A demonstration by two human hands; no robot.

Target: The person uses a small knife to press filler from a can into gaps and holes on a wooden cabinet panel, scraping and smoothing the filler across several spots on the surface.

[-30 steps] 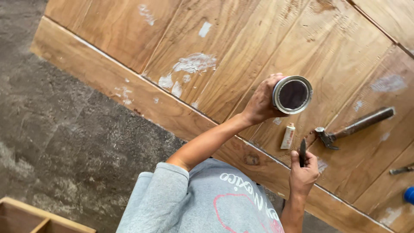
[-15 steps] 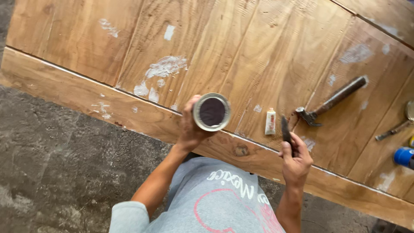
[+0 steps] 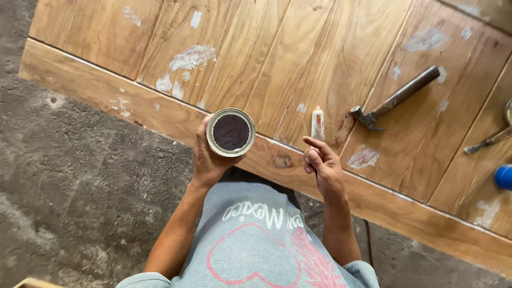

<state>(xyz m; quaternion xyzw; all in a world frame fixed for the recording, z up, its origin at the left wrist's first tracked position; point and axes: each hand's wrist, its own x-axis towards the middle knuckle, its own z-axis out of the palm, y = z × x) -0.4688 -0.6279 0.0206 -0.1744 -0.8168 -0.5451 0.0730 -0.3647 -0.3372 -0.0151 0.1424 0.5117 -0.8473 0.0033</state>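
Standing over a wooden door panel [image 3: 277,58] laid flat on the concrete floor [image 3: 69,176], the person wears a grey shirt [image 3: 256,245] with a pink heart print; its lower part is cut off by the frame edge. The left hand [image 3: 208,157] holds a round open tin [image 3: 230,132], fingers wrapped around its wall, the thumb along the near side. The contents show only as a dark flat surface; what they are cannot be told. The right hand [image 3: 322,168] is curled loosely, fingertips drawn together against the thumb. A thin dark object seems pinched there, but it is almost wholly hidden by the fingers, so its kind cannot be told.

Just beyond the right fingertips lies a small pale tube [image 3: 318,124] on the wood. Farther out and to the right of them rests a hammer [image 3: 397,97], head toward the person. At the right frame edge, well apart from both hands, a slim metal tool [image 3: 488,141] and a blue object [image 3: 504,177] are both cut off. Pale filler patches [image 3: 186,58] mark the planks beyond the tin.
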